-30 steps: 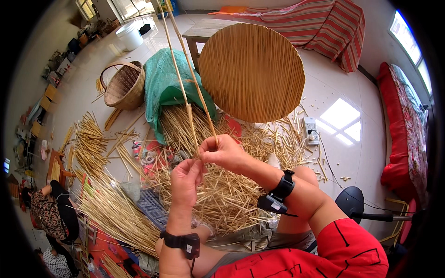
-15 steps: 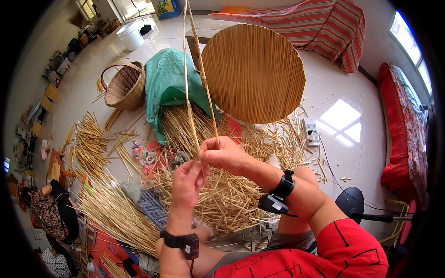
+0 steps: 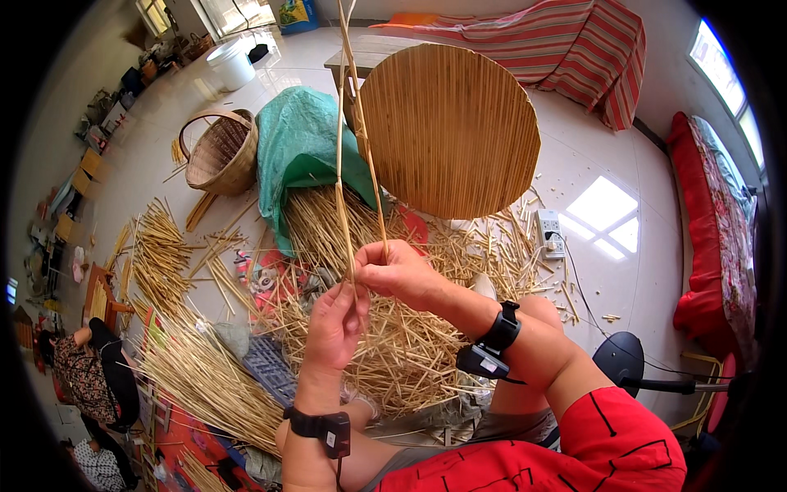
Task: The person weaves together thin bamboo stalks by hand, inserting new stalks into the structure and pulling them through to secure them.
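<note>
My left hand (image 3: 334, 326) and my right hand (image 3: 399, 273) meet in the middle of the view, both pinching the lower ends of two long straw stalks (image 3: 344, 139) that stand nearly upright and reach the top edge. Beneath my hands lies a big loose heap of straw (image 3: 393, 353). Behind the stalks leans a round woven straw mat (image 3: 451, 131). Each wrist carries a black band with a small device.
A handled wicker basket (image 3: 217, 152) and a green tarp (image 3: 299, 148) lie at the back left. Straw bundles (image 3: 156, 254) cover the floor on the left. A white power strip (image 3: 548, 233) sits to the right. Another person's patterned clothing (image 3: 78, 377) shows at the lower left.
The stalks have swung from leaning left to nearly upright, their tips moving right. My hands have stayed close together at the same spot.
</note>
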`<state>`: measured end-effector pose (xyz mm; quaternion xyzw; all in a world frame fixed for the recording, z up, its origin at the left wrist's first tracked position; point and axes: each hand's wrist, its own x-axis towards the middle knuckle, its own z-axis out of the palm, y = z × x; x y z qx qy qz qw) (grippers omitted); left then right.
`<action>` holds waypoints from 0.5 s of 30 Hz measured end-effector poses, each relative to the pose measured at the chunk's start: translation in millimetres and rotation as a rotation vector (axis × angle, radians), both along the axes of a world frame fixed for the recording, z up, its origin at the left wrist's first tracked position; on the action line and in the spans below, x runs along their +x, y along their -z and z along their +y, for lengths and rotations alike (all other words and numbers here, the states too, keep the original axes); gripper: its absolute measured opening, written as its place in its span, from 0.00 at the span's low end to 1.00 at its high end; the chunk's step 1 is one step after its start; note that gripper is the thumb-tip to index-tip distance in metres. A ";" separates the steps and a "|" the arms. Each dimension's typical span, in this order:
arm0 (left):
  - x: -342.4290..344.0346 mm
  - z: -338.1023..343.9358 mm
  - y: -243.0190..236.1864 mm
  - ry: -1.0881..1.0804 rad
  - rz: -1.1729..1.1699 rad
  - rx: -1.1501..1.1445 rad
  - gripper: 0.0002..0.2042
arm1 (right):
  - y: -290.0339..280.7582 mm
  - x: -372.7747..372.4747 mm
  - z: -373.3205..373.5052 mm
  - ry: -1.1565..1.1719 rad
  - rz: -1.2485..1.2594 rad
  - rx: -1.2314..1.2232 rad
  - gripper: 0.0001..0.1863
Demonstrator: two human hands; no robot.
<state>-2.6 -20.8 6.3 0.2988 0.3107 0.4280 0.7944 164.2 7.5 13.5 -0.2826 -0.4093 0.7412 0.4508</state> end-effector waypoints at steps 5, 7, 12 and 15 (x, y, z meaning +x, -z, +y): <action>0.6 0.2 -1.2 0.010 -0.028 -0.042 0.10 | 6.8 -5.8 -2.0 0.093 -0.029 0.022 0.04; 0.7 -0.5 -1.8 0.028 0.009 -0.031 0.09 | 10.0 -6.4 -0.3 0.169 -0.066 0.000 0.03; 3.8 -5.5 -4.7 0.048 0.116 0.063 0.08 | 14.0 -2.7 8.7 0.292 -0.162 -0.009 0.03; 4.6 -2.8 -1.0 -0.041 0.185 0.082 0.07 | 8.8 -2.4 6.8 0.305 -0.161 -0.012 0.06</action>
